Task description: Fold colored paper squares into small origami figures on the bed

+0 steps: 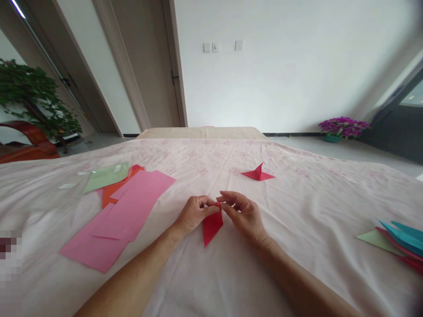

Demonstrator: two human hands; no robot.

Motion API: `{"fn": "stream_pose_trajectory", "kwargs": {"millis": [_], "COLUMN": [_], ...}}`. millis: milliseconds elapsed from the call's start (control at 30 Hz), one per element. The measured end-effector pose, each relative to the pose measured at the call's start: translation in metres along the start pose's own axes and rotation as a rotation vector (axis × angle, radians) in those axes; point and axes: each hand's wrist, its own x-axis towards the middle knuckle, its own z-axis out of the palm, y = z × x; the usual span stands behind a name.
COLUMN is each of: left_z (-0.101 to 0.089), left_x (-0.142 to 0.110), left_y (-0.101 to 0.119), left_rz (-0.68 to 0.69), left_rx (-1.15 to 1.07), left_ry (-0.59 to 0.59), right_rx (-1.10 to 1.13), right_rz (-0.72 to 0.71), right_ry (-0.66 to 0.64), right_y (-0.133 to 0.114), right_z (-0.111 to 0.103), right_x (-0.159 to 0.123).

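Note:
A red folded paper (213, 226) is between my two hands, its pointed end hanging down toward me. My left hand (197, 213) pinches its upper edge between thumb and fingers. Against the same top edge, the thumb and fingertips of my right hand (243, 213) press from the other side, the remaining fingers curved above. Part of the fold is hidden behind the fingertips. Beyond my right hand, a second red folded paper piece (258, 173) stands on the cloth with one point upward.
Pink paper sheets (132, 207), an orange sheet (109, 193) and a green sheet in clear plastic (107, 177) lie at left. Folded blue, green and red papers (401, 237) are at the right edge. A pale patterned cloth (297, 207) covers the surface, with some wrinkles.

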Motion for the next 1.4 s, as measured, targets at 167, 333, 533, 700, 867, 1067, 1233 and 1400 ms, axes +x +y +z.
{"fn": "stream_pose_trajectory", "kwargs": {"millis": [167, 333, 533, 700, 867, 1067, 1233, 1400], "left_z": [-0.0006, -0.0003, 0.0006, 0.0006, 0.0001, -0.0003, -0.0006, 0.0001], "left_x": [-0.0002, 0.0002, 0.0008, 0.0011, 0.0001, -0.0006, -0.0001, -0.0011], "left_y": [0.0008, 0.0001, 0.0021, 0.0027, 0.0034, 0.0039, 0.0012, 0.0022], "left_rz": [-0.023, -0.023, -0.055, -0.050, -0.049, -0.038, -0.033, -0.023], "left_rx": [-0.037, -0.021, -0.009, -0.030, -0.061, -0.079, -0.105, -0.131], "left_ry": [-0.006, -0.003, -0.006, 0.008, 0.015, -0.002, -0.027, -0.030], "right_rx": [-0.025, -0.118, -0.302, -0.368, -0.384, -0.422, -0.460, -0.468], "right_rz": [-0.048, -0.118, -0.336, -0.433, -0.438, -0.466, -0.497, -0.532], "right_ry": [0.032, 0.042, 0.018, 0.026, 0.066, 0.066, 0.058, 0.057], "right_y": [-0.0042, -0.0034, -0.0036, -0.0045, -0.0022, -0.0022, -0.0041, -0.0069], "right_z": [0.0029, 0.0031, -0.0009, -0.0020, -0.0020, -0.0020, -0.0024, -0.0020], "right_x": [-0.0011, -0.0028, -0.0034, -0.0032, -0.0037, -0.0032, -0.0036, -0.0042]}}
